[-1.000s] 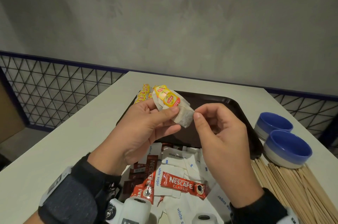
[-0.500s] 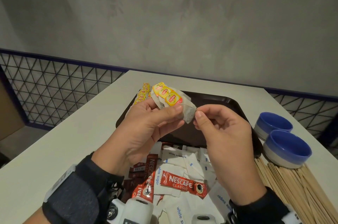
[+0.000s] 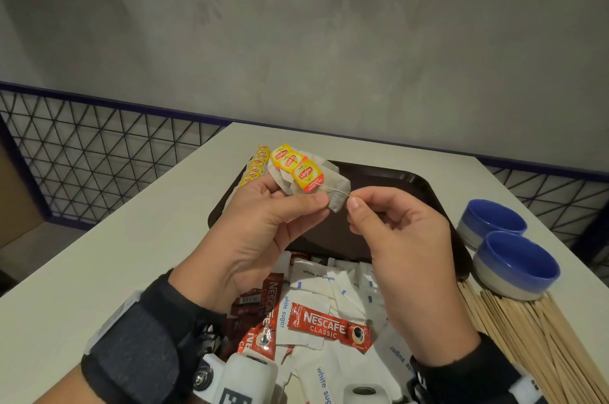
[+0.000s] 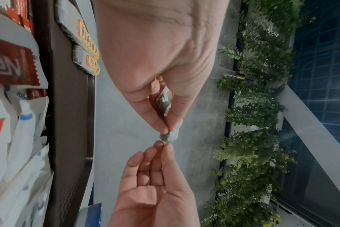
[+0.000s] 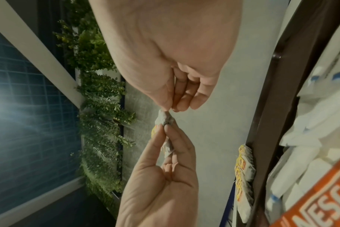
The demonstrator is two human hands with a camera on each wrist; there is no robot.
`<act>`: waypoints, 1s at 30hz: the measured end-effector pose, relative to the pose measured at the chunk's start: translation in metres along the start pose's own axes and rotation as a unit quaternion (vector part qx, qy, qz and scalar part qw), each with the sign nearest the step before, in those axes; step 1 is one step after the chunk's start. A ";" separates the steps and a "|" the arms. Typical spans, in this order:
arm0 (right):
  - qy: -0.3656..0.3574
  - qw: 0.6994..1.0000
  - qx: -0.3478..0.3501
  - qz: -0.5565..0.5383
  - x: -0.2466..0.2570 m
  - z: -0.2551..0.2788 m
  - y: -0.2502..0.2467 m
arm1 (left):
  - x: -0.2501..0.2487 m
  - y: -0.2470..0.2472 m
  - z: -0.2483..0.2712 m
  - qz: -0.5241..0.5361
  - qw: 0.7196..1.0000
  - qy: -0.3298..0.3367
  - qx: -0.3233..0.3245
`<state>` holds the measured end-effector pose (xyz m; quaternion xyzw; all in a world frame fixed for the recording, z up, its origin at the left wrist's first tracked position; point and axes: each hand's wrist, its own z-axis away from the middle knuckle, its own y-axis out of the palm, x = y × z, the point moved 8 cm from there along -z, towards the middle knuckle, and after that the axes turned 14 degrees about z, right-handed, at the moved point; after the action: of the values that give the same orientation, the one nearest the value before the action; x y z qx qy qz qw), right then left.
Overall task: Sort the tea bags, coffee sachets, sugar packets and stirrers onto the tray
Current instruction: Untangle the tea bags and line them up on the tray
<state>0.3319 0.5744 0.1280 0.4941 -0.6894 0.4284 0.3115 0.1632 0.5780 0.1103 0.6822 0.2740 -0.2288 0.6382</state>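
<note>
My left hand (image 3: 306, 197) grips a small bunch of tea bags (image 3: 333, 183) with yellow Lipton tags, held up over the dark brown tray (image 3: 379, 179). My right hand (image 3: 351, 201) pinches the thin string of the front bag right beside its lower corner. In the left wrist view the left fingertips (image 4: 165, 130) squeeze the bag's bunched corner (image 4: 169, 136), and the right hand (image 4: 165, 145) pinches just below it. A row of tea bags (image 3: 255, 166) lies on the tray's far left edge. Red coffee sachets (image 3: 326, 328) and white sugar packets (image 3: 329, 285) are piled near me, and wooden stirrers (image 3: 527, 331) lie at the right.
Two blue bowls (image 3: 491, 222) (image 3: 517, 265) stand on the white table (image 3: 131, 239) right of the tray, just beyond the stirrers. A wire mesh railing (image 3: 99, 156) runs behind the table, with a grey wall above it.
The right fingers went from touching the bag's corner to pinching its string, now drawn taut from the front tag. The left hand keeps its hold on the bunch.
</note>
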 end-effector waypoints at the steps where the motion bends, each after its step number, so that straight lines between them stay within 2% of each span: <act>1: -0.005 1.000 0.001 0.006 0.001 0.000 0.000 | -0.001 0.000 0.000 0.002 1.000 0.002 -0.001; 7: -0.031 0.999 0.005 0.020 0.007 0.001 0.002 | -0.002 0.000 0.000 -0.010 1.000 0.011 -0.003; 11: -0.010 1.000 -0.012 -0.022 0.003 0.000 -0.001 | -0.003 -0.002 -0.001 -0.022 1.000 0.006 -0.004; 13: 0.002 0.998 -0.027 -0.051 0.002 -0.001 -0.005 | -0.003 -0.002 0.000 -0.050 0.999 -0.004 0.004; 15: -0.016 0.998 -0.034 -0.044 0.006 -0.001 -0.009 | -0.002 -0.001 0.000 -0.098 0.995 -0.017 0.017; 22: -0.059 0.997 0.015 0.050 0.013 0.001 0.000 | 0.004 0.004 0.004 -0.271 0.959 -0.024 0.086; 25: -0.042 0.996 0.033 0.068 0.007 0.001 0.004 | 0.006 0.005 0.005 -0.291 0.950 -0.027 0.106; 30: -0.023 0.998 0.044 0.050 0.004 0.001 0.003 | 0.008 0.002 0.002 -0.299 0.949 -0.027 0.101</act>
<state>0.3276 0.5724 0.1307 0.4823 -0.7004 0.4620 0.2517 0.1702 0.5768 0.1061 0.6233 0.4236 -0.4536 0.4757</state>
